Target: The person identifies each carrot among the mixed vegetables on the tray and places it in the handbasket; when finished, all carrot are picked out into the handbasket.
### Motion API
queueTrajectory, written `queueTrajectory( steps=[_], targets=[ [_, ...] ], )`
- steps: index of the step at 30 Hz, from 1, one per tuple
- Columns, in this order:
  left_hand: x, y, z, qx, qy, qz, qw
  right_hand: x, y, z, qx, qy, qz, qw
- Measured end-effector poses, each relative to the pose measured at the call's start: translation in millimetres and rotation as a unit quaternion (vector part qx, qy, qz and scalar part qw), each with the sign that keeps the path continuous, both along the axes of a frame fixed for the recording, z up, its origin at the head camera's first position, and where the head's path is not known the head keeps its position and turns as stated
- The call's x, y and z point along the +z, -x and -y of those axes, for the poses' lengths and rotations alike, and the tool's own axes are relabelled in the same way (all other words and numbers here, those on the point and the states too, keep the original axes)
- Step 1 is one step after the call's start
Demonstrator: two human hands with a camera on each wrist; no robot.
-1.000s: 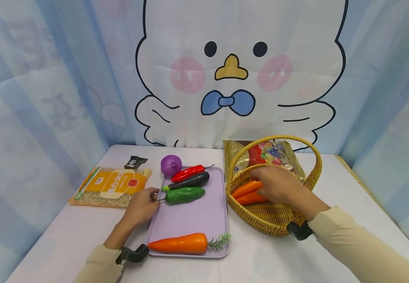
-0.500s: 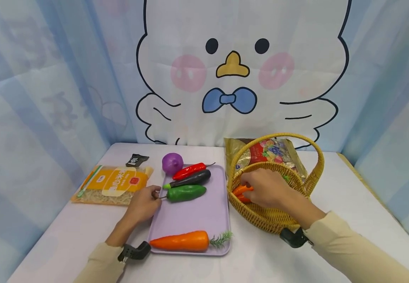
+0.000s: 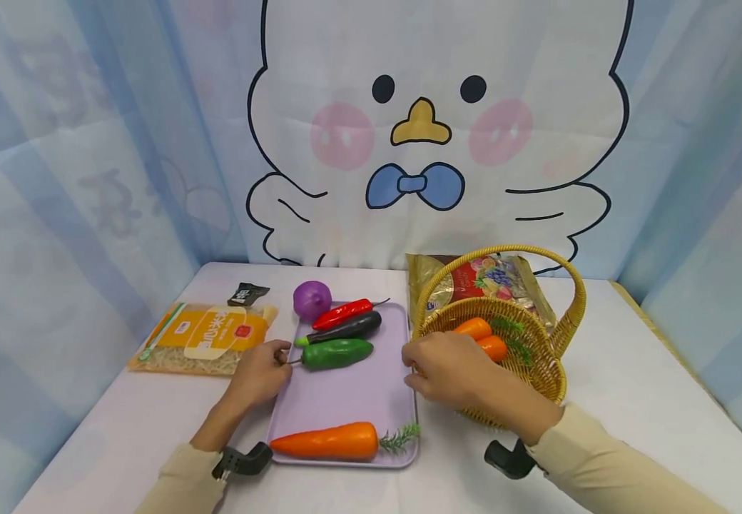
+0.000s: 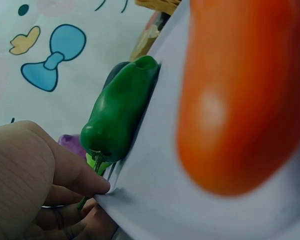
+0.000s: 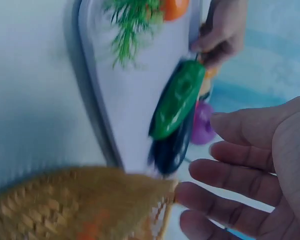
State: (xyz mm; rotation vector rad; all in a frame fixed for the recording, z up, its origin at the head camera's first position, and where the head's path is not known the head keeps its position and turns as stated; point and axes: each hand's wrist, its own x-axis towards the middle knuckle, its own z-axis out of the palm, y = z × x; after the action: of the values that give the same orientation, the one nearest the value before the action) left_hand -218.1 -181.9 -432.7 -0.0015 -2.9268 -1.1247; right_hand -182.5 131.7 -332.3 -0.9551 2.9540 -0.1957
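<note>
My left hand (image 3: 259,373) pinches the left rim of a lilac tray (image 3: 361,389); the left wrist view shows the thumb (image 4: 82,175) on top and other fingers beneath. The stem of a green pepper (image 3: 337,353) lies close by that grip. On the tray are also an eggplant (image 3: 348,327), a red chili (image 3: 343,313) and a large carrot (image 3: 332,441). My right hand (image 3: 451,368) hovers at the left rim of a wicker basket (image 3: 554,378), fingers loosely spread and holding nothing in the right wrist view. Two carrots (image 3: 493,348) with green tops lie in the basket, partly hidden behind that hand.
A purple onion (image 3: 312,300) sits at the tray's far left corner. Left of the tray lie an orange-and-clear food bag (image 3: 200,341) and a small black packet (image 3: 247,294). Behind the basket's tall handle (image 3: 573,314) stands a gold-and-red bag (image 3: 422,275). A cartoon curtain encloses the table.
My right hand has come off the carrots inside the basket and moved left and nearer, to the basket's left rim. The left hand stays on the tray's edge.
</note>
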Motion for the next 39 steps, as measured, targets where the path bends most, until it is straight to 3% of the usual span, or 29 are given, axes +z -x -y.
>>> queueTrajectory(
  steps=[8, 20, 29, 39],
  targets=[
    [-1.1, -3.3, 0.2, 0.0, -0.004, 0.002, 1.0, -4.1, -14.2, 30, 0.03, -0.016, 0.066, 0.9972],
    [-1.1, -4.5, 3.2, 0.002, 0.001, 0.004, 1.0, -13.5, -25.7, 57, 0.073, -0.003, 0.119, 0.9902],
    [-2.2, -2.7, 0.9, 0.001, -0.007, 0.007, 1.0, -24.9, -30.9, 68, 0.102, -0.01, 0.133, 0.9858],
    [0.3, -1.8, -0.2, 0.008, -0.005, 0.014, 0.9999, -36.8, -34.7, 72, 0.09, -0.038, 0.148, 0.9841]
  ],
)
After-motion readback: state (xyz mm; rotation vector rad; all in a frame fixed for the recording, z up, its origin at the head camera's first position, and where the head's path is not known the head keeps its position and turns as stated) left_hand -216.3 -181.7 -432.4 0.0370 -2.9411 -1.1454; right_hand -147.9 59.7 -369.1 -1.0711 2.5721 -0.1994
